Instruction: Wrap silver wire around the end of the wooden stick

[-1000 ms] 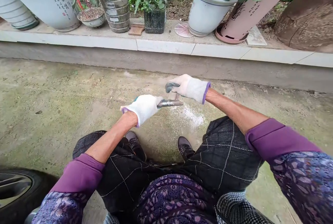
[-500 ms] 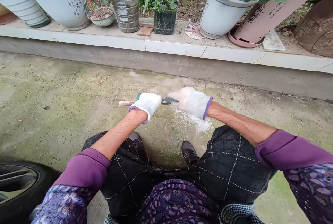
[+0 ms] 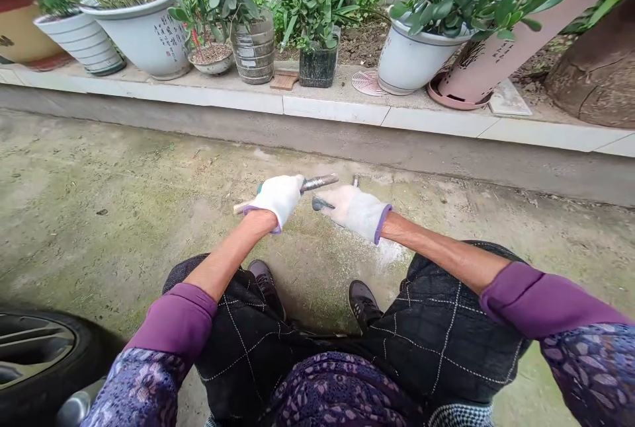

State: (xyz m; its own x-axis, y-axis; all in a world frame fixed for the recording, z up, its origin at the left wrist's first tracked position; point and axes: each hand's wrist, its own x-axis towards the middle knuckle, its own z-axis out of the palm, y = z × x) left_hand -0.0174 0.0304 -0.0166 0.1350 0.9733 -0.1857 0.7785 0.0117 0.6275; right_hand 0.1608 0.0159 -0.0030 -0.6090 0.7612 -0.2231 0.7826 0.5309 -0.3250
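Note:
My left hand (image 3: pixel 278 201), in a white glove with a purple cuff, is closed around a rod (image 3: pixel 317 182). A ribbed, silvery-dark stretch of the rod sticks out to the right, and a pale wood-like end shows by the cuff. A bit of teal peeks out beside this glove. My right hand (image 3: pixel 350 209), gloved alike, grips a small dark-ended tool (image 3: pixel 322 203); a short shiny piece also shows above the fingers, and the rest is covered. The two hands are close together over the ground, the rod's tip just above my right fingers.
White powder (image 3: pixel 389 254) lies on the mossy concrete ground (image 3: pixel 124 195) below my right hand. Ahead runs a tiled ledge (image 3: pixel 332 110) with several potted plants, among them a white pot (image 3: pixel 417 60). A car wheel (image 3: pixel 49 354) stands at lower left.
My hands have come slightly apart, so the rod's ribbed end shows clear of my right fingers. The rod now tilts upward to the right. The view has tipped up a little.

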